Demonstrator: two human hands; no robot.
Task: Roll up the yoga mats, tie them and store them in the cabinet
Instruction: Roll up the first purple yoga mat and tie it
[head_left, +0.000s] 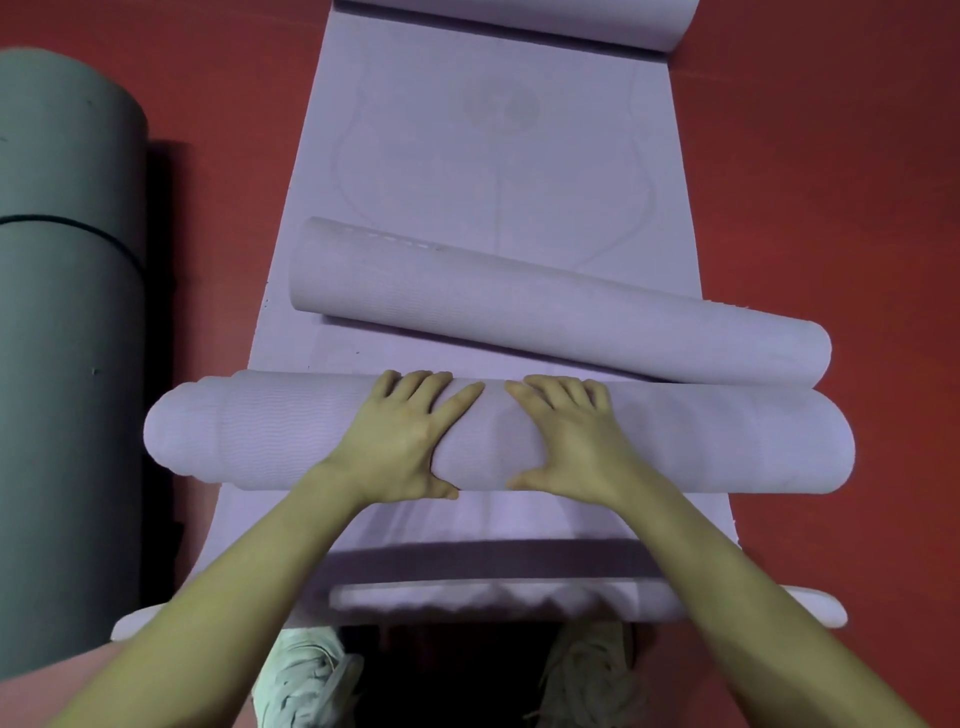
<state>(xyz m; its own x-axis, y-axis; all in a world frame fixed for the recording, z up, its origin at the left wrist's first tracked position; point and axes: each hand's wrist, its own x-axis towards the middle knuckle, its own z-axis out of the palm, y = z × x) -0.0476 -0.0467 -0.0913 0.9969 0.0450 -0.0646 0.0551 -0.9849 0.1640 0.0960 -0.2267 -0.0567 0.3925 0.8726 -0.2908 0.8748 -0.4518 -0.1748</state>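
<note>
Red floor (831, 182), both hands' grips, left hand (400, 441), right hand (571, 441), clasping rolled lilac mat (260, 431)

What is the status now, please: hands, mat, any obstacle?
Left hand and right hand grip lilac roll. Flat mat ahead unrolled. Second roll lies across path.
</note>
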